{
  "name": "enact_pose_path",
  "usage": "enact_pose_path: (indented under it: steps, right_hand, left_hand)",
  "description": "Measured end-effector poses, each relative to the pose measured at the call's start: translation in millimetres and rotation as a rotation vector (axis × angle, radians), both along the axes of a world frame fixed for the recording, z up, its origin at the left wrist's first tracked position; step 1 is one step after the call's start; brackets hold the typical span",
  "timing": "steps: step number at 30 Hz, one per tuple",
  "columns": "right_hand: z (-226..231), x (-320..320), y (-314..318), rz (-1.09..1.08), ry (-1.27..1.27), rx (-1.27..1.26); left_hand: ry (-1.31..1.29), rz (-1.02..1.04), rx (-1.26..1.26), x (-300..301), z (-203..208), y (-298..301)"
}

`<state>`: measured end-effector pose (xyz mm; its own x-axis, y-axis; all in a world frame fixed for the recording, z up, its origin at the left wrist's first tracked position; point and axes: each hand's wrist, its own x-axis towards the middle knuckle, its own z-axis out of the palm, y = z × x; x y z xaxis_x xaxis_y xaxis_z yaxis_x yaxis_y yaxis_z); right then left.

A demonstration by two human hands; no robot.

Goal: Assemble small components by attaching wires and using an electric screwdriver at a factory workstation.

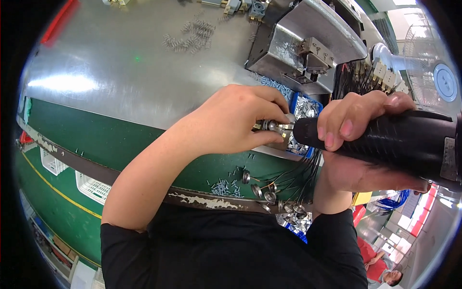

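My left hand (231,118) pinches a small metal part with brass-coloured terminals (271,126) between thumb and fingers, partly hidden by them. My right hand (358,120) is wrapped round a black power screwdriver (409,142), held level with its nose pointing left. The nose is right up against the part; whether the bit touches a screw is too small to tell. Beneath and beside the nose is a blue bin (321,105) filled with small metal pieces.
A bent metal fixture (284,53) stands beyond the bin, with loose screws (276,85) at its foot. Springs (195,36) lie on the steel tabletop (120,72). Round wired parts (269,195) and more screws (224,188) lie near me. A person in red (378,265) is at lower right.
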<state>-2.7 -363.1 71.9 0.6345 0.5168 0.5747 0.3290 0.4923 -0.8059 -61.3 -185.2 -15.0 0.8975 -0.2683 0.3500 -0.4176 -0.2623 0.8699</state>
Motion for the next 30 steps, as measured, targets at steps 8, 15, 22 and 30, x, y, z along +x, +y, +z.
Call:
enact_pose_path:
  steps: [8,15,22,30]
  right_hand:
    - [-4,2,-2,0.030,-0.011,0.001]
    - [0,5,-12,0.040,0.015,-0.082]
    - [41,58,-17,0.021,-0.064,0.079]
    - [38,94,6,-0.316,-0.092,0.123]
  left_hand:
    - [-0.016,-0.010,0.008,1,-1,0]
    - [-0.002,-0.015,0.027,-1,0,1]
    - [0.022,-0.048,0.024,0,7,2]
    - [0.037,-0.037,0.027,-1,8,1]
